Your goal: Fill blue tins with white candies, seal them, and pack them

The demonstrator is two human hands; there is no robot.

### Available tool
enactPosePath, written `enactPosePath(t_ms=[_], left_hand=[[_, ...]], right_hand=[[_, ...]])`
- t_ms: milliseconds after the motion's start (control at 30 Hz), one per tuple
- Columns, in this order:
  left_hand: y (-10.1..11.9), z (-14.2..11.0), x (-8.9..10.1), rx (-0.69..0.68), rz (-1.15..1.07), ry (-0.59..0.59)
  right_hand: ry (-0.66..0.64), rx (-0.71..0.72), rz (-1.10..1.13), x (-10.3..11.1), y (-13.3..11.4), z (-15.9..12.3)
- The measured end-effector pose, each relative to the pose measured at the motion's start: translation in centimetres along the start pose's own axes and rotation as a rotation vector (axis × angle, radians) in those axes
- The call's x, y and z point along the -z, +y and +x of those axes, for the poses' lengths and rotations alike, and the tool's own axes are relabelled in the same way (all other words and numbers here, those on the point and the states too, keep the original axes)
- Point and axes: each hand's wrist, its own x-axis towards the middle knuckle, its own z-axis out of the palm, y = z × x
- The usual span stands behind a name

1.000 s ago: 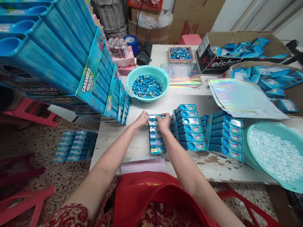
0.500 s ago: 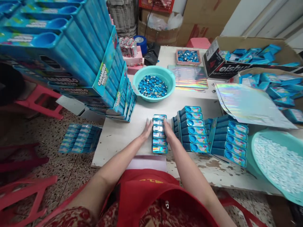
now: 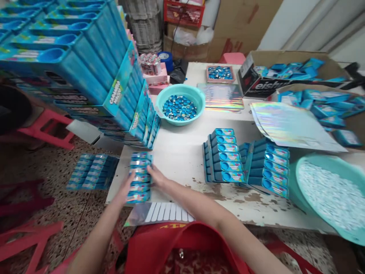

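Observation:
Between my two hands is a row of small blue candy boxes, at the left front part of the white table. My left hand presses on the row's left side, and my right hand on its right side. Both hands are slightly blurred. Below the row, at the table's front edge, lies a sheet of white oblong stickers. To the right stand one block of blue boxes and, touching it, a second block.
A tall stack of blue boxes rises at the left. Behind are a turquoise bowl of blue caps and a pink tray. Shiny sheets, cartons and a basin of white pieces stand right. More boxes sit lower left.
Both hands have carried the row of candy boxes left, from the table's middle to its left front part. The sticker sheet at the front edge now shows more. The view has shifted slightly.

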Motion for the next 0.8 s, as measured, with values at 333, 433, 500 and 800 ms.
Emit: enactPosePath(t_ms=[333, 433, 500, 800], left_hand=[[3.1, 0.4, 1.4, -0.557, 0.672, 0.471], [2.6, -1.9, -0.7, -0.748, 0.789, 0.323], [1.8, -3.1, -2.3, -0.642, 0.833, -0.107], [0.6, -3.5, -4.8, -0.098, 0.894, -0.772]], right_hand=[[0.118, 0.414, -0.628, 4.2, -5.3, -13.3], [0.374, 0.395, -0.671, 7.7, -4.0, -18.1], [0.450, 0.350, -0.683, 9.3, -1.9, -19.1], [1.283, 0.401, -0.053, 17.4, 1.8, -19.1]])
